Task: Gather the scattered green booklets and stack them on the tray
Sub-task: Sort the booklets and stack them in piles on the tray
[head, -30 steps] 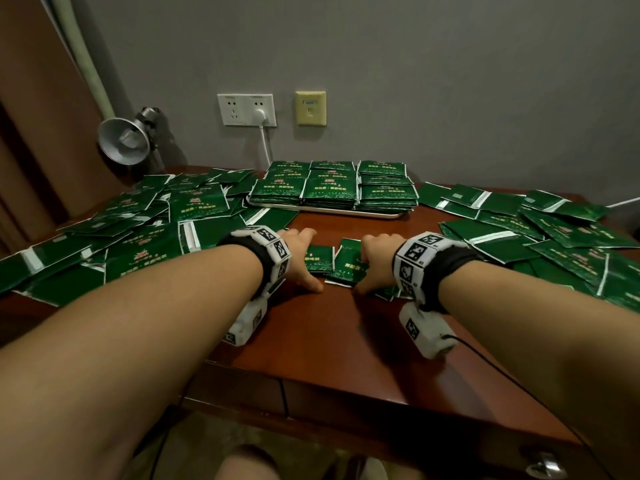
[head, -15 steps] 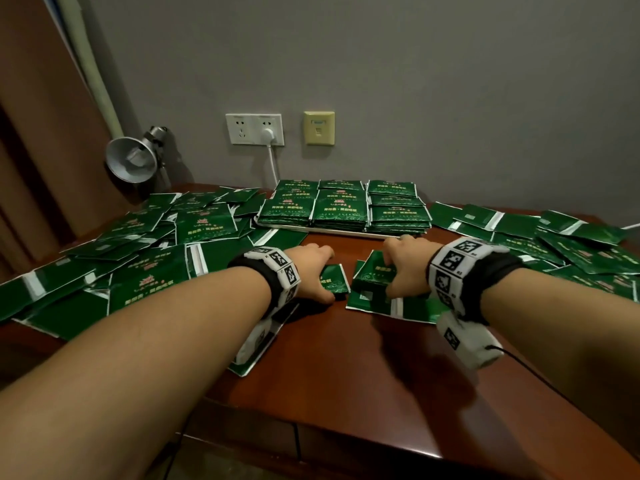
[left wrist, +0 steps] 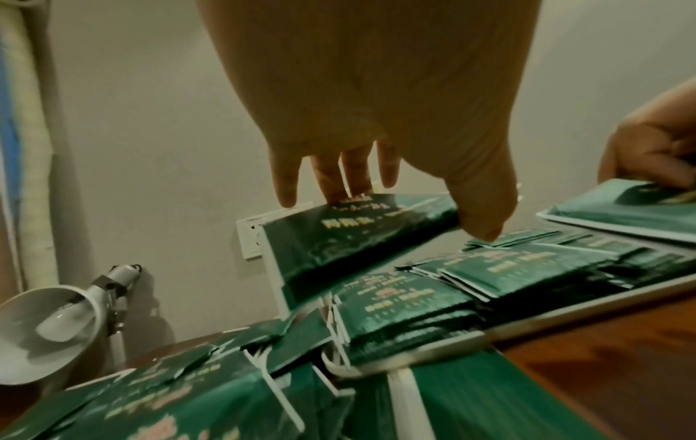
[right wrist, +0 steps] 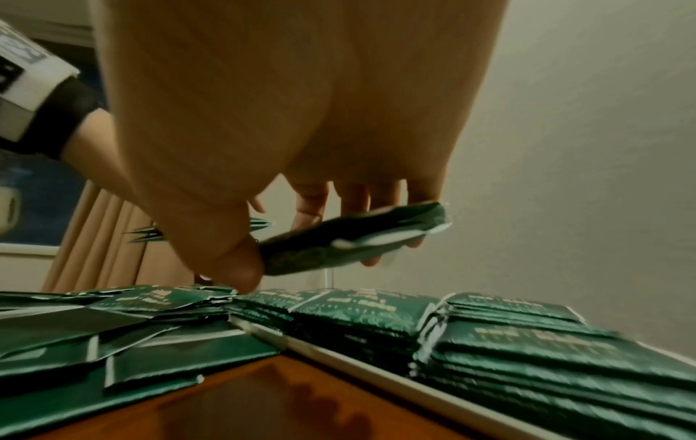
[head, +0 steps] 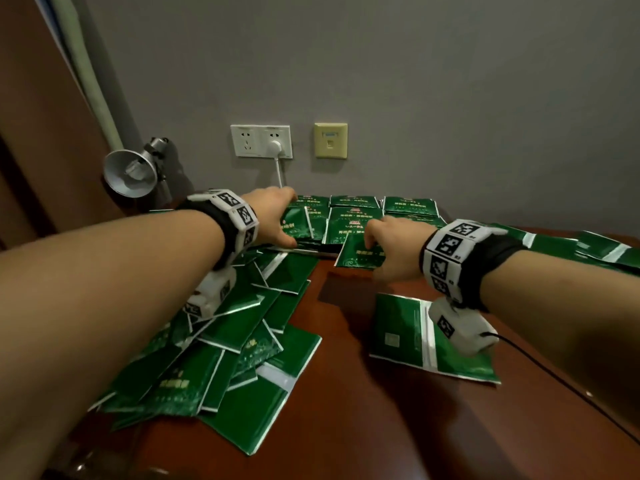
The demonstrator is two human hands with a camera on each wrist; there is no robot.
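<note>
Hands pinch glossy green booklets above tray.

Head view high; wrist views near tray.

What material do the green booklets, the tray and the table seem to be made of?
Green booklets: glossy coated paper or foil, with bright sheen, crinkles and white edges. Tray: pale, smooth, perhaps plastic or enamelled metal; unclear. Table: reddish-brown wood or veneer, lacquered, since it shows reflections.

A white double socket sits on the grey wall; a beige wall plate just right of it; a silver lamp lower left.
</note>
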